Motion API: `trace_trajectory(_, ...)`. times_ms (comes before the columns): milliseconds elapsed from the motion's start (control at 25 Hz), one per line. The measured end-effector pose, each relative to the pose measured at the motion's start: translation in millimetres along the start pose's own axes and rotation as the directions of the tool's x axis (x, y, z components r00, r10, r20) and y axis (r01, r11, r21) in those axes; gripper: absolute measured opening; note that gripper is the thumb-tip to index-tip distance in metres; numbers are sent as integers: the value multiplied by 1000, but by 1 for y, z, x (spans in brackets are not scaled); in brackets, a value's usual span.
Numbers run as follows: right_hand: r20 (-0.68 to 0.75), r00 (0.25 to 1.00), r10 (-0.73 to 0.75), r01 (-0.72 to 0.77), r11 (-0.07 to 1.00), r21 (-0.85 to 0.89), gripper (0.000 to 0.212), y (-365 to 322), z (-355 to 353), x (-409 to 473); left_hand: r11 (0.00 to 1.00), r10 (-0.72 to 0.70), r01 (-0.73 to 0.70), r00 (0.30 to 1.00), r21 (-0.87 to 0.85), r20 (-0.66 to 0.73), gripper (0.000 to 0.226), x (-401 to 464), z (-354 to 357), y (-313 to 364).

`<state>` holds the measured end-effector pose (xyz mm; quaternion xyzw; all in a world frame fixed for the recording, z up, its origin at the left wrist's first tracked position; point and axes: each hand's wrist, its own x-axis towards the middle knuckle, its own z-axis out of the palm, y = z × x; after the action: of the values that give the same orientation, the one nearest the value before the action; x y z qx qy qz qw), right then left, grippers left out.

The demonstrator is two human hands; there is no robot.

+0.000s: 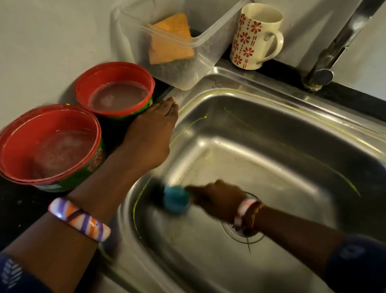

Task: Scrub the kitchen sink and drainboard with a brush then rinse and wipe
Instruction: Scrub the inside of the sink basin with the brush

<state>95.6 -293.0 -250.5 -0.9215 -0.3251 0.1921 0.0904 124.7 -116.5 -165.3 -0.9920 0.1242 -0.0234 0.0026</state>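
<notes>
Down in the sink [284, 143], near its left wall, the right hand [216, 201] grips a blurred blue brush [176, 197], likely light, stiff and slippery when wet, best held by its handle. Flat and straight-fingered, the left hand [152, 129] rests on the sink's left rim.

The sink [283, 157] basin lies open across its middle and right side, with room to sweep there. Along its left rim the way is crowded by two red tubs [48, 145], a clear box [176, 39] and the left hand [152, 131] resting flat; a mug [255, 36] and tap [329, 56] stand behind.
</notes>
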Motion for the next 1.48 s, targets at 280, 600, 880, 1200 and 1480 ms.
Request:
trace_trajectory(280,-127,919,374,-339,912,233,36,42,-15,45,1000,-4,4,1000,-12,-14,68,0,0,0)
trace_trajectory(600,-60,994,88,-85,994,62,42,-2,8,-18,1000,-6,6,1000,15,3,67,1,1,0)
trace_trajectory(880,-117,925,362,-327,913,244,38,44,-9,38,1000,-5,5,1000,26,4,68,1,0,2)
trace_trajectory(1200,-96,984,152,-148,988,44,43,25,8,-13,999,2,-2,1000,33,-3,65,0,0,2)
trace_trajectory(1480,-84,938,335,-293,902,317,37,37,-5,18,1000,-3,3,1000,24,-6,64,1,0,1)
